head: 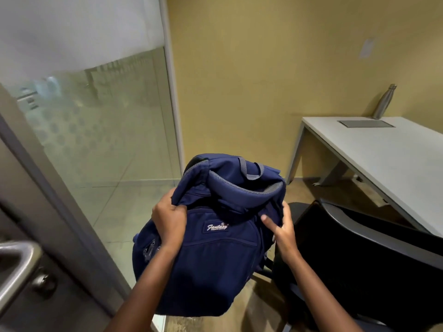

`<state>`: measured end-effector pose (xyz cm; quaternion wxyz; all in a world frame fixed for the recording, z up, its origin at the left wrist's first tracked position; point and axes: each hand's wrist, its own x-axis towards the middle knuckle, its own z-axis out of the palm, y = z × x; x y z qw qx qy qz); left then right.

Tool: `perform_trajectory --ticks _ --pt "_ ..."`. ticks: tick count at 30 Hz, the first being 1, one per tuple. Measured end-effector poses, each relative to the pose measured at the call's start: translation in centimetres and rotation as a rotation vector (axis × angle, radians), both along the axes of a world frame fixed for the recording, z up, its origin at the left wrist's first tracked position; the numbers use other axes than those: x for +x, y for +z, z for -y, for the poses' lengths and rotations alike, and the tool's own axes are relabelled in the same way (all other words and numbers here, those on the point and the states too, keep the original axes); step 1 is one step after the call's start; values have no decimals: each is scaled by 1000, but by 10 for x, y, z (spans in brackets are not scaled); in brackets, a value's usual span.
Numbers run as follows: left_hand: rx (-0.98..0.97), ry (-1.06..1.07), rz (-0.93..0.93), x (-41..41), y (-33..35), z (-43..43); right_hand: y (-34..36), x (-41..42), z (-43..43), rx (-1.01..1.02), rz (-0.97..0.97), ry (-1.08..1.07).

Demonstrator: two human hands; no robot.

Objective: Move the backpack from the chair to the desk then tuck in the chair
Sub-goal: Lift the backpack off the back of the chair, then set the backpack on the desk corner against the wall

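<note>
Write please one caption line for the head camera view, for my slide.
Both hands, left and right, hold a navy backpack beside a black chair, near the white desk.

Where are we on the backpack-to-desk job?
Done: the backpack is off the chair. In hand: left hand and right hand grip its top corners, holding it in the air. Left: set it on the desk, bare but for a bottle, then tuck the chair.

Single head-worn wide view, looking forward and down, close over both forearms, desk (383,149) beyond
</note>
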<state>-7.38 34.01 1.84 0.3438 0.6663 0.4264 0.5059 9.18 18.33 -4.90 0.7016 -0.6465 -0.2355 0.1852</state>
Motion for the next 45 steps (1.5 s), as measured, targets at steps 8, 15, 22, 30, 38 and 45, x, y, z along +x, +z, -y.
perform_trajectory --ticks 8,15,22,30,38,45 --pt "-47 65 62 49 5 -60 -24 49 -72 -13 -282 62" --pt "-71 123 153 95 14 -120 2 92 -150 96 -204 -142" --pt "-97 111 187 160 16 -195 22 154 -221 96 -94 -280" --pt "-112 8 204 248 23 -276 34 225 -283 114 12 -406" --pt "-134 -138 230 345 11 -335 38 303 -315 105 95 -519" --pt "-134 -205 222 448 0 -371 37 392 -336 -9 142 -611"
